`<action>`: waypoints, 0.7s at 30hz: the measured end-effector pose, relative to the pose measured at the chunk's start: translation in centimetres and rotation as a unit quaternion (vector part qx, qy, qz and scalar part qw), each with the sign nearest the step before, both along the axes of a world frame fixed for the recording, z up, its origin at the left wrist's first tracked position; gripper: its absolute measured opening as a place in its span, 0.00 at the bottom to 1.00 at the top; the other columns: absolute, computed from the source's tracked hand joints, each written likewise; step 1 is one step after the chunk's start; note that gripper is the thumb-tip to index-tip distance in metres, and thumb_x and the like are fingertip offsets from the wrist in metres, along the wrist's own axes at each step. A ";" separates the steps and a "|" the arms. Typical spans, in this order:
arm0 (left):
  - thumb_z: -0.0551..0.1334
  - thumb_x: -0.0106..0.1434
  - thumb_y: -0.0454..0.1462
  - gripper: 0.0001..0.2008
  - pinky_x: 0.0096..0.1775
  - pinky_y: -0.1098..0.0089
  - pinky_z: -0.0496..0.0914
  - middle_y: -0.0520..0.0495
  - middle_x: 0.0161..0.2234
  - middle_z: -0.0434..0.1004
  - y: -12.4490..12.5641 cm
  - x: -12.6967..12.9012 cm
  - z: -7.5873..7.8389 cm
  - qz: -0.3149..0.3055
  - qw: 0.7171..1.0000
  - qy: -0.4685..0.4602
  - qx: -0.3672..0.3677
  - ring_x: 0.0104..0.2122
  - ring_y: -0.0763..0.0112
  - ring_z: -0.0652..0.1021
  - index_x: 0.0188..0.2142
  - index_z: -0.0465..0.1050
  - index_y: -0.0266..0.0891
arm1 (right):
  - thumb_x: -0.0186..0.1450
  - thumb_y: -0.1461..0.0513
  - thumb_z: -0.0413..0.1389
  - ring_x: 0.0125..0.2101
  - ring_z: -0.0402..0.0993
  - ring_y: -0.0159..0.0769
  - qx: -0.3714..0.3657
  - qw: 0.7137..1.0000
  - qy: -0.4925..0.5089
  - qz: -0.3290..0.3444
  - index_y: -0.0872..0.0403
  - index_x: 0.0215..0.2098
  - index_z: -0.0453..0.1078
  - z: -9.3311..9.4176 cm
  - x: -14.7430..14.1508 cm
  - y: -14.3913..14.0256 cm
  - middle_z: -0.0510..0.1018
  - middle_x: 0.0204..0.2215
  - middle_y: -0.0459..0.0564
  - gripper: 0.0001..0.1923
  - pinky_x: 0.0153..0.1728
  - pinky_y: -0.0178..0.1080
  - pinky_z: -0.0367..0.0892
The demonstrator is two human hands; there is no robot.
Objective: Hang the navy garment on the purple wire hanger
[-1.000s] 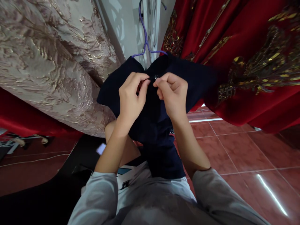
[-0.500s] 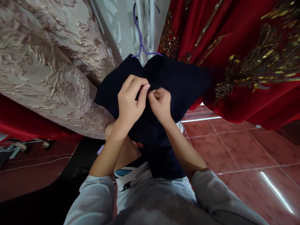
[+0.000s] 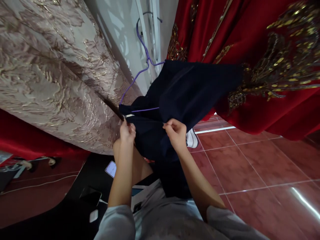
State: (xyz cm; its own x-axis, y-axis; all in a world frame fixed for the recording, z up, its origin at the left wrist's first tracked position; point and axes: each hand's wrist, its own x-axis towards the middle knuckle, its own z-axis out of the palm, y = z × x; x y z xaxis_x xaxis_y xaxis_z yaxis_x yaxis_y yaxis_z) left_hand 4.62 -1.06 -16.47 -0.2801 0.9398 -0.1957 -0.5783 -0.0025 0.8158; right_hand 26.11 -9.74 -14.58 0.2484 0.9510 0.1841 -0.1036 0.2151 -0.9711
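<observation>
A dark navy shirt [image 3: 190, 90] hangs on a purple hanger [image 3: 136, 76], its front opening spread apart. Most of the hanger's left arm and a stretch of its lower bar show bare. My left hand [image 3: 128, 131] is closed on the shirt's left edge, close by the hanger's left end, with a small white patch, perhaps a label, just above the fingers. On the other side of the opening, my right hand [image 3: 176, 131] pinches the shirt's edge. The lower part of the shirt drapes down over my lap.
Pale pink brocade cloth [image 3: 62, 73] hangs at left, and red fabric with gold sequins [image 3: 250, 40] at right. A phone [image 3: 110, 169] and a white case [image 3: 93, 216] lie on a black surface at lower left. Red tiles [image 3: 250, 160] cover the floor.
My hands were close together at the shirt's middle; now they are apart and lower, the left moved further left. The shirt's front has opened, baring the hanger's left arm.
</observation>
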 end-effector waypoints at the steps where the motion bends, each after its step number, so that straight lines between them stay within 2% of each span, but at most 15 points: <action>1: 0.66 0.66 0.37 0.09 0.33 0.76 0.73 0.54 0.25 0.75 -0.6 0.6 -0.7 -0.020 0.999 0.042 -0.006 0.25 0.76 0.77 0.32 0.69 0.38 | 0.58 0.56 0.59 0.19 0.55 0.25 -0.027 0.999 0.016 -0.036 0.54 0.22 0.64 -1.1 0.8 -0.5 0.62 0.17 0.39 0.13 0.23 0.33 0.49; 3: 0.69 0.63 0.36 0.07 0.32 0.74 0.73 0.52 0.26 0.77 -1.7 1.4 -1.1 -0.073 0.988 0.135 -0.004 0.25 0.74 0.77 0.33 0.73 0.37 | 0.58 0.55 0.58 0.19 0.54 0.25 -0.069 0.993 0.026 -0.095 0.54 0.22 0.65 -3.2 2.6 -1.5 0.62 0.17 0.40 0.13 0.23 0.33 0.48; 6: 0.72 0.57 0.32 0.07 0.35 0.74 0.71 0.53 0.26 0.76 -2.7 1.8 0.5 -0.150 0.960 0.234 0.016 0.27 0.73 0.75 0.29 0.75 0.36 | 0.58 0.57 0.58 0.20 0.53 0.26 -0.091 0.988 0.013 -0.126 0.55 0.21 0.66 -4.9 4.5 -2.2 0.62 0.17 0.40 0.12 0.24 0.33 0.49; 9: 0.70 0.63 0.35 0.08 0.38 0.73 0.69 0.52 0.28 0.74 -4.1 2.8 3.3 -0.204 0.899 0.369 0.120 0.31 0.72 0.73 0.29 0.76 0.36 | 0.61 0.55 0.61 0.24 0.60 0.29 -0.059 0.986 -0.016 -0.155 0.54 0.25 0.68 -4.2 4.6 -2.4 0.67 0.21 0.42 0.13 0.28 0.34 0.57; 11: 0.65 0.70 0.41 0.09 0.40 0.71 0.71 0.50 0.32 0.75 -5.6 4.0 5.1 -0.228 0.846 0.434 0.209 0.34 0.69 0.75 0.35 0.76 0.37 | 0.64 0.53 0.62 0.33 0.70 0.34 0.003 0.986 -0.074 -0.151 0.54 0.33 0.74 -3.0 4.1 -2.7 0.75 0.29 0.46 0.12 0.38 0.37 0.66; 12: 0.63 0.72 0.43 0.10 0.43 0.69 0.72 0.49 0.34 0.76 -6.3 4.7 5.9 -0.237 0.829 0.442 0.246 0.37 0.68 0.76 0.39 0.76 0.38 | 0.66 0.52 0.62 0.39 0.73 0.37 0.031 0.988 -0.101 -0.116 0.54 0.39 0.76 -2.2 3.8 -2.9 0.78 0.35 0.49 0.13 0.44 0.40 0.68; 14: 0.63 0.73 0.44 0.10 0.50 0.65 0.73 0.44 0.42 0.78 -7.6 6.2 7.3 -0.240 0.814 0.432 0.306 0.45 0.64 0.78 0.42 0.76 0.39 | 0.72 0.49 0.56 0.49 0.75 0.42 0.055 0.992 -0.114 0.017 0.52 0.49 0.77 -0.7 3.1 -3.3 0.81 0.46 0.52 0.18 0.56 0.43 0.67; 16: 0.64 0.73 0.43 0.09 0.60 0.59 0.69 0.41 0.54 0.75 -8.2 7.3 8.2 -0.205 0.791 0.450 0.361 0.57 0.60 0.75 0.41 0.76 0.40 | 0.74 0.46 0.52 0.53 0.75 0.42 0.038 0.984 -0.057 0.166 0.52 0.53 0.76 0.7 2.5 -3.6 0.81 0.49 0.52 0.22 0.60 0.44 0.67; 18: 0.63 0.74 0.45 0.10 0.64 0.56 0.65 0.40 0.60 0.71 -8.0 7.7 8.4 -0.179 0.775 0.467 0.387 0.62 0.58 0.71 0.42 0.76 0.41 | 0.70 0.45 0.59 0.52 0.77 0.43 -0.006 0.962 0.024 0.271 0.52 0.52 0.75 2.0 2.0 -3.7 0.81 0.48 0.51 0.22 0.59 0.44 0.70; 19: 0.61 0.75 0.47 0.11 0.64 0.56 0.66 0.41 0.60 0.72 -7.8 7.7 8.2 -0.192 0.776 0.463 0.383 0.62 0.58 0.72 0.44 0.75 0.42 | 0.66 0.47 0.64 0.50 0.78 0.42 -0.040 0.948 0.059 0.309 0.53 0.51 0.75 2.8 2.0 -3.5 0.82 0.46 0.51 0.23 0.56 0.43 0.72; 21: 0.53 0.77 0.53 0.19 0.60 0.58 0.70 0.41 0.52 0.78 -7.3 7.1 7.3 -0.267 0.783 0.432 0.359 0.54 0.59 0.77 0.47 0.74 0.43 | 0.57 0.52 0.71 0.43 0.81 0.41 -0.131 0.917 0.102 0.364 0.54 0.47 0.75 4.4 2.2 -3.0 0.83 0.41 0.51 0.25 0.47 0.42 0.77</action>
State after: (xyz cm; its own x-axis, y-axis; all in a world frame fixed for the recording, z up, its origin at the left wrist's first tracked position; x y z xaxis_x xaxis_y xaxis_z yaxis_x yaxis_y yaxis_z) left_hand 11.71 -8.38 -9.16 0.4548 0.7482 0.4830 0.1134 -0.5866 0.8019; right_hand 28.35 -12.78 -10.20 -0.4651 0.8837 -0.0536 -0.3124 -0.2204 -0.9240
